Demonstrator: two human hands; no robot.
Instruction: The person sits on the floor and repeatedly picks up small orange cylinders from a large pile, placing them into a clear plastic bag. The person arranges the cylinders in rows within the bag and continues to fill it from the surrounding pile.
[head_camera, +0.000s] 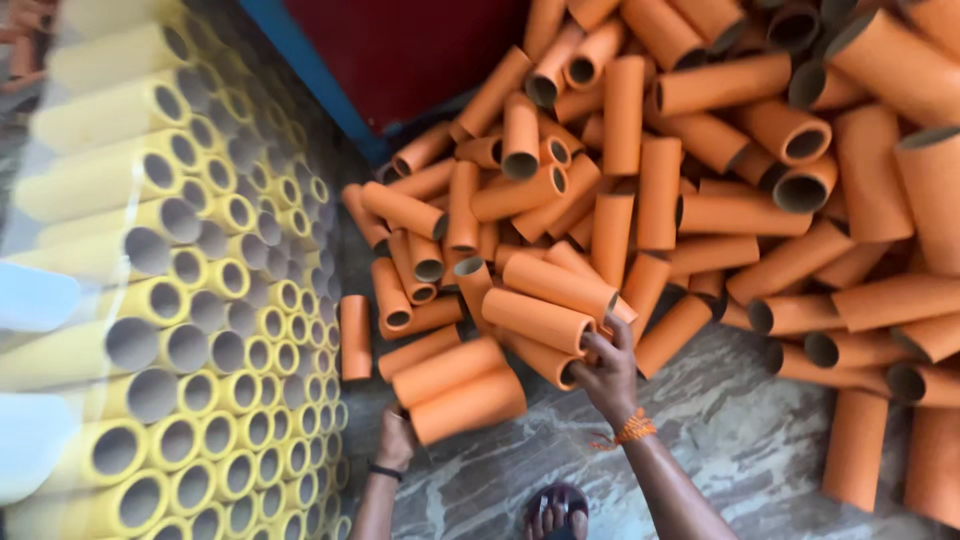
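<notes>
At six o'clock, nearest me: my sandalled foot (557, 510) on the mottled stone floor (740, 450).

Item 1, left hand (396, 438), at seven o'clock. Closed under the near ends of two orange tubes (458, 388) that lie side by side, touching, slanting up toward one o'clock. A dark band sits on that wrist. The fingers are mostly hidden behind the tubes, so I cannot tell how far they wrap.

Item 2, right hand (607, 372), just right of centre, an orange thread at the wrist. Fingers pinched on the open rim of another orange tube (538, 320) at the near edge of the heap, with one finger seemingly hooked inside the mouth.

Handling, as I judge it: hollow cardboard cores, light enough to carry several at once, stiff along their length but likely to crush or dent if squeezed hard at the middle. The matte surface looks grippy, not slick. Best hold is at the end, a finger inside the bore and thumb outside, or cradled from beneath in a bundle.

Appearance: plain orange outside, grey-brown inside, straight cut ends, walls fairly thick, lengths much alike.

Item 3, orange tube heap (700, 180), twelve to three o'clock, lying loose at every angle.

Item 4, yellow tube stack (200, 300), nine o'clock, mouths facing right in tidy rows.

Beyond, at twelve o'clock: a dark red panel (410, 50) with a blue edge (310, 75).
</notes>
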